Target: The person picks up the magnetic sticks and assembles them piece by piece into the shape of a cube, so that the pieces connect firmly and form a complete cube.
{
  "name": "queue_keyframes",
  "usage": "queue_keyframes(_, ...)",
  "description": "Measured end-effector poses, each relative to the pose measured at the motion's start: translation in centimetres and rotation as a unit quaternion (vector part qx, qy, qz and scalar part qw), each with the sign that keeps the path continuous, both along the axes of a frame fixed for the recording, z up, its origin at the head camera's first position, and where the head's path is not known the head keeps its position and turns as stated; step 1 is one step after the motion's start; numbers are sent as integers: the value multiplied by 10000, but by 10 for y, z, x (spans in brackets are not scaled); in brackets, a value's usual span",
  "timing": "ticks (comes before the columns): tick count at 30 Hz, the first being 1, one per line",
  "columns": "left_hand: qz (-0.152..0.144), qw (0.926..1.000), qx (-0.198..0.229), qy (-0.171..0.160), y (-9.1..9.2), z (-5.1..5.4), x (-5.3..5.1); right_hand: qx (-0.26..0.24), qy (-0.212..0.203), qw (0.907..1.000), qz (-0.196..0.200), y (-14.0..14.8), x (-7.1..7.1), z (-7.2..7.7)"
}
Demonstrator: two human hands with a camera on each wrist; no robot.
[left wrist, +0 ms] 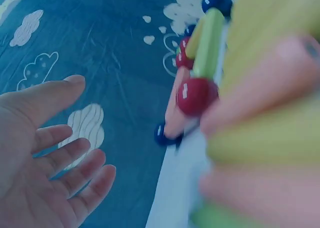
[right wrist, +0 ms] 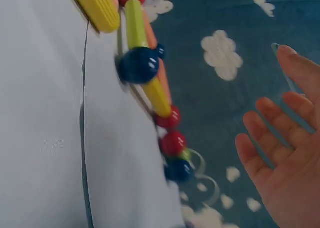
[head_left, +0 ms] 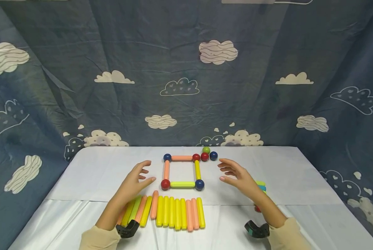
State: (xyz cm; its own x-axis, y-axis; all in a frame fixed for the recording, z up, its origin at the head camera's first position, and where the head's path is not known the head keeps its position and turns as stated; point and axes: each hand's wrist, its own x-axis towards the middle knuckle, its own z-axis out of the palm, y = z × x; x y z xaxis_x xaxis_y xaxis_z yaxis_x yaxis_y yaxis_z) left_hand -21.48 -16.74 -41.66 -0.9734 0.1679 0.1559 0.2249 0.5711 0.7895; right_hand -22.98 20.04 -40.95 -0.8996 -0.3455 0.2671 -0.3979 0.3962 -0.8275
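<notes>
A square frame of rods and balls lies on the white cloth, with a yellow-green rod (head_left: 182, 184) along its near side. Red ball (head_left: 165, 184) and blue ball (head_left: 200, 184) sit at its near corners. To the left of the square, my left hand (head_left: 137, 178) hovers with fingers relaxed, holding nothing. My right hand (head_left: 236, 175) hovers likewise on the right side, empty and apart from the square. Both wrist views show spread fingers and bare palms. Just beyond the right hand are a loose blue ball (head_left: 213, 156), red ball (head_left: 204, 157) and green ball (head_left: 206, 150).
A row of yellow rods (head_left: 171, 211) and pink rods (head_left: 189, 215) lies nearest me, its left end partly behind my left forearm. More coloured pieces (head_left: 261, 187) are mostly hidden by my right forearm. A cloud-patterned curtain (head_left: 180, 107) hangs behind the table.
</notes>
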Motion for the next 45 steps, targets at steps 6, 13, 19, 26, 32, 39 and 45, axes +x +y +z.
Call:
queue_keyframes(6, 235, 9983, -467, -250, -34, -4, 25, 724, 745, 9941, -315, 39, 33, 2)
queue_keyframes(13, 86, 9938, -702, -852, -60, -25, 49, 899, 305, 9942, -498, 73, 62, -24)
queue_keyframes(19, -360, 9924, -491, -1066, -76, -34, 57, 1255, -515, 9851, -1055, 86, 76, -34)
queue_keyframes(26, -444, 9903, -565, -1186, -79, -31, 59, 2278, -954, 9553, -1623, 90, 82, -37)
queue_keyframes(32, 285, 9902, -326, -1330, -76, -23, 61, 2477, -1108, 9487, -1624, 88, 82, -40)
queue_keyframes(39, 787, 9963, 258, -239, -73, -16, 58, 1773, -985, 9719, -1197, 77, 74, -28)
queue_keyframes(45, 634, 9817, 1753, 397, -61, -10, 50, 450, -401, 9968, -527, 48, 50, -21)
